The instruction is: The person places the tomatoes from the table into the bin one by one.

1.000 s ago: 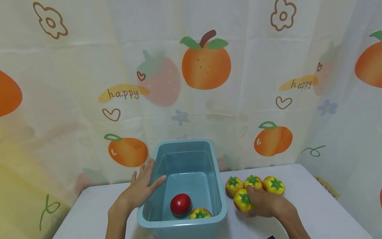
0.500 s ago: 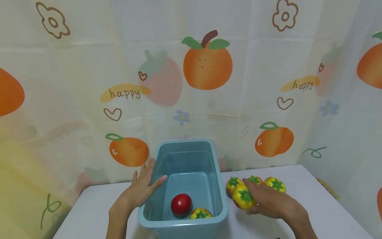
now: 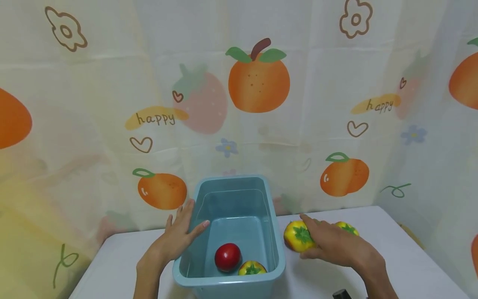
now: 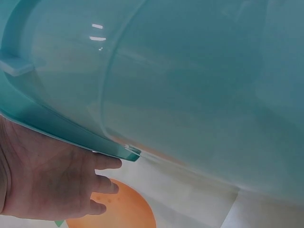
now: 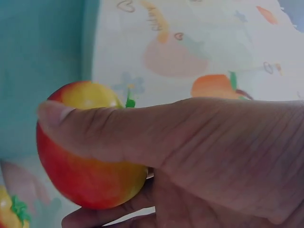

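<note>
My right hand (image 3: 336,245) holds a round red-and-yellow fruit (image 3: 297,236) with a green star-shaped leafy top, to the right of a blue plastic bin (image 3: 228,281). In the right wrist view the thumb lies across the held fruit (image 5: 95,180), and fingers are under it. With fingers spread, my left hand (image 3: 177,238) rests against the bin's left rim; the left wrist view shows the palm beside the bin wall (image 4: 190,85). Inside the bin lie a red round fruit (image 3: 228,257) and a yellow fruit (image 3: 252,268) with a green top.
Behind my right hand, one more yellow fruit (image 3: 347,227) shows on the white table (image 3: 403,257); others there are hidden by the hand and the held fruit. A fruit-printed curtain (image 3: 257,158) hangs behind the table. A small dark object (image 3: 341,294) sits at the bottom edge.
My right hand has moved the held fruit up and slightly left in the head view, over the other fruits, which it now covers. The left hand has stayed against the bin.
</note>
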Available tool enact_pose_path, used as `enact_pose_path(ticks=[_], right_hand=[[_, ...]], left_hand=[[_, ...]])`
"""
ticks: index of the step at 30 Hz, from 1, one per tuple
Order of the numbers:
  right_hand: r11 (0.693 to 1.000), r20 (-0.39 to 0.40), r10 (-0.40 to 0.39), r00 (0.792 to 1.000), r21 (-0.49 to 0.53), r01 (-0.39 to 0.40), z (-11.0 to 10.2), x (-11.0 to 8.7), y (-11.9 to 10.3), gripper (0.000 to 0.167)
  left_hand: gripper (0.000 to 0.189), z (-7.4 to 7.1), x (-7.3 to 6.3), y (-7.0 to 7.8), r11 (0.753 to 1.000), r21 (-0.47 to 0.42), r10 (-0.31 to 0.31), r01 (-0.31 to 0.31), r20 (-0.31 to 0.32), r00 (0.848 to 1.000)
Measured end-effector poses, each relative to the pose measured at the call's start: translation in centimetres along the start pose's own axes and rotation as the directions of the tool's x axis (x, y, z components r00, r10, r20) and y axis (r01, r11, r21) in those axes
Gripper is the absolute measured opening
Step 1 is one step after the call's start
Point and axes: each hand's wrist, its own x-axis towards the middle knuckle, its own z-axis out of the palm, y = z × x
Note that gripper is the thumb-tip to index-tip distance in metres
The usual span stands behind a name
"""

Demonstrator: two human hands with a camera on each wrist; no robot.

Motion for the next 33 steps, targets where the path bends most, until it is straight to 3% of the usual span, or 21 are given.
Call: enact_pose_path(ticks=[4,10,12,19,28,33], right_hand=[[0.998,-0.053,-0.057,0.997,0.024,0.058,-0.4,0.0,-0.5,0.080],[0.997,-0.096,-0.072,0.993,0.028,0.075,-1.0,0.2,-1.2,0.092],[0.993,-0.113,-0.104,0.988,0.049,0.110,-1.2,0.3,-1.6,0.090],[0.955,-0.188,-0.261,0.947,0.092,0.281,-0.3,1.1,-3.1,0.088],[0.952,-0.197,-0.290,0.937,0.046,0.304,0.4,1.6,-4.0,0.088],[0.940,-0.226,-0.331,0.916,0.002,0.340,0.8,2.0,-4.3,0.085]], left_hand=[[0.103,0.1,0.0,0.1,1.000,-0.004,-0.003,0.003,0.011,1.000],[0.104,-0.2,-0.2,0.3,1.000,-0.013,-0.002,0.002,0.019,1.000],[0.104,-0.3,-0.3,0.3,1.000,-0.017,-0.004,0.004,0.020,1.000],[0.103,-0.3,-0.4,-0.1,1.000,-0.016,-0.020,0.020,0.019,1.000],[0.105,0.0,-0.1,-0.1,1.000,-0.022,-0.019,0.020,0.030,0.999],[0.105,0.0,0.0,0.0,1.000,-0.019,-0.017,0.018,0.038,0.999]])
